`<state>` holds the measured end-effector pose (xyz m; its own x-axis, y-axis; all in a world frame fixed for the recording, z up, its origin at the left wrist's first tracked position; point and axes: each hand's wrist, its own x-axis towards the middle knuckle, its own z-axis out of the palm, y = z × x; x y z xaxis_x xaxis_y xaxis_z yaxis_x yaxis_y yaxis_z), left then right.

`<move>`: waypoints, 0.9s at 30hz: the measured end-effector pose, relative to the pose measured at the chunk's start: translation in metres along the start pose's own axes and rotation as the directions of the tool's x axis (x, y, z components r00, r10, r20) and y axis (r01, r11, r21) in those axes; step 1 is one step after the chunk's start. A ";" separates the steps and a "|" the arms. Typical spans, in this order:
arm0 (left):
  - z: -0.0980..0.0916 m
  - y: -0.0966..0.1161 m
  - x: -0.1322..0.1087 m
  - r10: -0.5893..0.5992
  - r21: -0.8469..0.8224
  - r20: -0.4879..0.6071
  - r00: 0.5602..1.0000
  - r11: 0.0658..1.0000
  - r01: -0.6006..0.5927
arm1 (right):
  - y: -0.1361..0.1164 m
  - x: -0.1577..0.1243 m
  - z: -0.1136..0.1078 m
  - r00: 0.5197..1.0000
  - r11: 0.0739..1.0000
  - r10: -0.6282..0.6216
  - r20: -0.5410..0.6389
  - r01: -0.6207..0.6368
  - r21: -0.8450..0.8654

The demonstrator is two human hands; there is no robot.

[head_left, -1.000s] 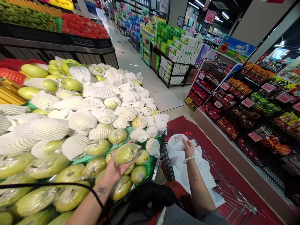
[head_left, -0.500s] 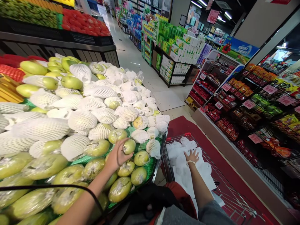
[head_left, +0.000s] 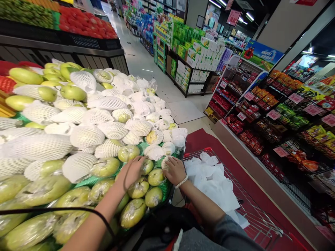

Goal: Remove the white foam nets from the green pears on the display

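Observation:
A sloped stand holds yellow-green pears, several in plastic film and many in white foam nets. My left hand (head_left: 133, 171) lies among the front pears, its fingers curled at a yellow-green pear (head_left: 147, 167) in the stand. Close by on the right, my right hand (head_left: 176, 171), with a beaded bracelet at the wrist, has its fingers closed on a foam-netted pear (head_left: 165, 163) at the stand's right edge. The palm hides part of that pear. Below and beside lie more film-wrapped pears (head_left: 154, 197) on green mesh.
A wire shopping cart (head_left: 258, 212) stands to my right, holding a heap of empty white foam nets (head_left: 209, 177). Snack shelves (head_left: 274, 115) line the right side. Boxed goods (head_left: 195, 62) stand across the aisle. A black cord (head_left: 65, 207) crosses the lower left.
My right hand has moved left from above the foam nets in the cart onto the foam-netted pear. My left hand stays at its pear. The view has shifted slightly.

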<state>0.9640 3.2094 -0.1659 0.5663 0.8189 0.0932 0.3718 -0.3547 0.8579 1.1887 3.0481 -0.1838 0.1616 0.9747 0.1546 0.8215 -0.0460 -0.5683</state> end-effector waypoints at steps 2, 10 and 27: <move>-0.004 0.010 -0.005 0.048 0.065 0.019 0.999 0.997 -0.049 | -0.016 0.012 0.003 0.991 0.989 0.119 0.060 -0.113 -0.097; 0.010 0.063 -0.046 0.079 0.056 -0.116 0.990 0.996 -0.073 | -0.015 0.041 -0.009 0.883 0.895 0.444 0.154 -0.427 -0.131; 0.105 0.067 -0.043 -0.023 -0.135 -0.076 0.997 0.991 0.013 | -0.023 0.023 -0.038 0.766 0.518 0.622 -0.161 -0.249 0.818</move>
<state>1.0419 3.1032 -0.1657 0.4997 0.8590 0.1116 0.2761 -0.2801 0.9194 1.1947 3.0629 -0.1366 0.7231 0.6827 -0.1051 -0.0620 -0.0874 -0.9942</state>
